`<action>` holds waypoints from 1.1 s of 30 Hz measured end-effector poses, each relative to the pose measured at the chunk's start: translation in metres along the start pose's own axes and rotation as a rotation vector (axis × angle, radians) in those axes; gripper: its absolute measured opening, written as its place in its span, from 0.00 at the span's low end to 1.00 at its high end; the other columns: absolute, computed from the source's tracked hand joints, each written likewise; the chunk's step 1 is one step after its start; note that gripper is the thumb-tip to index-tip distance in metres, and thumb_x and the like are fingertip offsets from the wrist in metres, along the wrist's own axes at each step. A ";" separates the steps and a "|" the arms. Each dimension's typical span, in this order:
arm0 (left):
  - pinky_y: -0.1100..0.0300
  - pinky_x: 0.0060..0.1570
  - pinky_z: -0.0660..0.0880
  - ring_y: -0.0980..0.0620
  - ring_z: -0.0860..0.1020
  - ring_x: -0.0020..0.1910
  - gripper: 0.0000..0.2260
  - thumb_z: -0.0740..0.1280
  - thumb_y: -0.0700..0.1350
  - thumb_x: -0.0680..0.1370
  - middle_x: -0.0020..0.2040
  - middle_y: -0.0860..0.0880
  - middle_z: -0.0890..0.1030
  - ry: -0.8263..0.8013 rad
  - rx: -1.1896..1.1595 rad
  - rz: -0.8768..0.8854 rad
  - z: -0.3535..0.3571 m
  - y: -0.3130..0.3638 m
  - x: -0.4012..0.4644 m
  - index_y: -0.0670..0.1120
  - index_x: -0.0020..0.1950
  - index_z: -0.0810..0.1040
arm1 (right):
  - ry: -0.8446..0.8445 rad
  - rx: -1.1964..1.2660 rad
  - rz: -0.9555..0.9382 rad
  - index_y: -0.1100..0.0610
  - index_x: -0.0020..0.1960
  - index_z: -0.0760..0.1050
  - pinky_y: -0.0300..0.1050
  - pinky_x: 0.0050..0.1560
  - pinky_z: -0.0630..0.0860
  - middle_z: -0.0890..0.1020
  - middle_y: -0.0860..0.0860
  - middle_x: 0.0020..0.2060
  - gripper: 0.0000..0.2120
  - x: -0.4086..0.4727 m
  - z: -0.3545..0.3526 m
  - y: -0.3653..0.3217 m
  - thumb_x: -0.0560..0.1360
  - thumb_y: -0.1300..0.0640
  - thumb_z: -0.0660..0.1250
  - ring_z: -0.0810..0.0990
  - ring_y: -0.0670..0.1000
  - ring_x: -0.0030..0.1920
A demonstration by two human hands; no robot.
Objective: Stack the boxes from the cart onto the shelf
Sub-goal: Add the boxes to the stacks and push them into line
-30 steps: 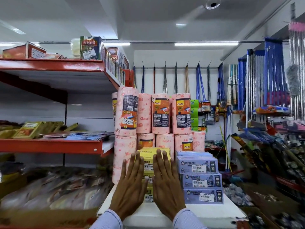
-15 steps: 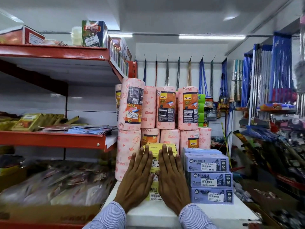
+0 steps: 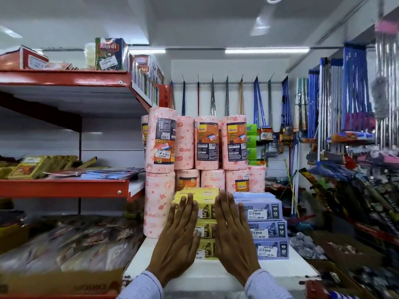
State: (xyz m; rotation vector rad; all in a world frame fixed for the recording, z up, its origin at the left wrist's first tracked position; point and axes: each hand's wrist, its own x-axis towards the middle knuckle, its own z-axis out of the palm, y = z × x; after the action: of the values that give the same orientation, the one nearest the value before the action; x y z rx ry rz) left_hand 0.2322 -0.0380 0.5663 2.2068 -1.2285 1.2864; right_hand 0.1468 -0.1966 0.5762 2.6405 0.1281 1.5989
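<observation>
A stack of yellow boxes (image 3: 205, 212) stands on a white shelf surface (image 3: 207, 270) in the head view, in front of pink kitchen towel rolls (image 3: 207, 143). My left hand (image 3: 177, 238) lies flat against the front left of the yellow stack, fingers straight and together. My right hand (image 3: 233, 234) lies flat against its front right in the same way. Neither hand grips anything. Right beside the yellow stack stands a stack of three lilac boxes (image 3: 265, 227) with price labels. No cart is in view.
Red shelves (image 3: 64, 187) on the left carry flat packets and boxes. A cardboard carton (image 3: 60, 281) with plastic packets sits at lower left. Brooms and mops (image 3: 323, 104) hang at the back and right. Cluttered goods fill the lower right.
Both hands stay flat on the yellow stack. The view has shifted slightly; the hands sit a little further apart, showing more of the yellow boxes between them.
</observation>
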 end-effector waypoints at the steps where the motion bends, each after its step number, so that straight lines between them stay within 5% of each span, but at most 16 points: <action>1: 0.46 0.78 0.45 0.44 0.45 0.81 0.31 0.53 0.51 0.82 0.82 0.42 0.44 0.004 -0.010 0.026 -0.001 0.014 0.005 0.41 0.80 0.45 | 0.008 -0.013 0.008 0.61 0.79 0.47 0.56 0.78 0.46 0.50 0.57 0.80 0.31 -0.005 -0.007 0.010 0.80 0.56 0.54 0.47 0.56 0.80; 7: 0.45 0.78 0.47 0.44 0.43 0.81 0.33 0.59 0.45 0.81 0.82 0.41 0.43 -0.010 -0.117 0.118 0.014 0.080 0.039 0.40 0.80 0.45 | 0.005 -0.102 0.109 0.63 0.79 0.48 0.56 0.79 0.41 0.48 0.58 0.80 0.29 -0.023 -0.029 0.074 0.81 0.56 0.51 0.46 0.57 0.80; 12: 0.41 0.77 0.54 0.43 0.43 0.81 0.30 0.54 0.48 0.82 0.82 0.40 0.43 -0.014 -0.160 0.039 0.040 0.103 0.056 0.40 0.80 0.45 | -0.012 -0.099 0.092 0.62 0.79 0.48 0.56 0.78 0.42 0.49 0.58 0.80 0.32 -0.028 -0.030 0.095 0.79 0.57 0.56 0.45 0.57 0.80; 33: 0.48 0.79 0.45 0.44 0.45 0.81 0.29 0.52 0.48 0.81 0.82 0.40 0.46 0.044 -0.151 -0.021 0.068 0.122 0.071 0.38 0.80 0.49 | -0.016 -0.033 0.062 0.61 0.79 0.49 0.56 0.78 0.46 0.50 0.57 0.80 0.30 -0.024 -0.018 0.119 0.80 0.54 0.52 0.46 0.55 0.80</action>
State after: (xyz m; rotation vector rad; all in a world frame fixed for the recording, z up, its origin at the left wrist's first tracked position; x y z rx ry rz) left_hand 0.1896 -0.1884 0.5688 2.0702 -1.2394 1.1865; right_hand 0.1250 -0.3169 0.5741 2.6566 0.0197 1.5834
